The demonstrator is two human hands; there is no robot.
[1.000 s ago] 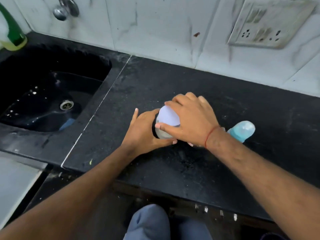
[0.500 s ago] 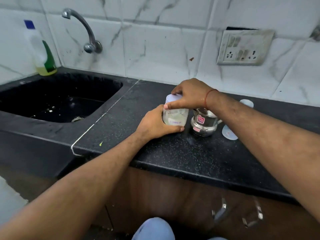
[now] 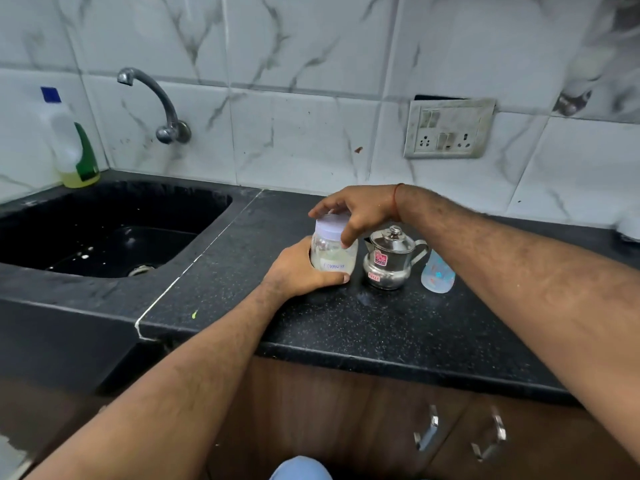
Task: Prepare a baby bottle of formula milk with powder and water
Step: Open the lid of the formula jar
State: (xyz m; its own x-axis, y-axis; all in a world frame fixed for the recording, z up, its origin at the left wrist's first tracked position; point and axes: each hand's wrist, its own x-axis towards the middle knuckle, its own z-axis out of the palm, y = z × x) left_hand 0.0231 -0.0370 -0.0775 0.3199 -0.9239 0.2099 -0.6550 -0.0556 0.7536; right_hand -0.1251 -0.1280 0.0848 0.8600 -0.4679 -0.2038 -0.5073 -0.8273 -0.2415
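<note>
Head view: left hand [image 3: 300, 270] wraps the formula jar [image 3: 333, 252] base, right hand [image 3: 356, 211] grips its lid [image 3: 331, 225]

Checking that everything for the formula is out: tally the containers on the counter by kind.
Clear jar with lilac lid, held by left hand and right hand: 1
Steel pot with lid: 1
Baby bottle: 1
Dish soap bottle by the sink: 1
Total: 4

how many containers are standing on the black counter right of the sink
3: clear plastic jar with lilac lid held in both hands, small steel lidded pot beside it, pale blue baby bottle farthest right.
</note>
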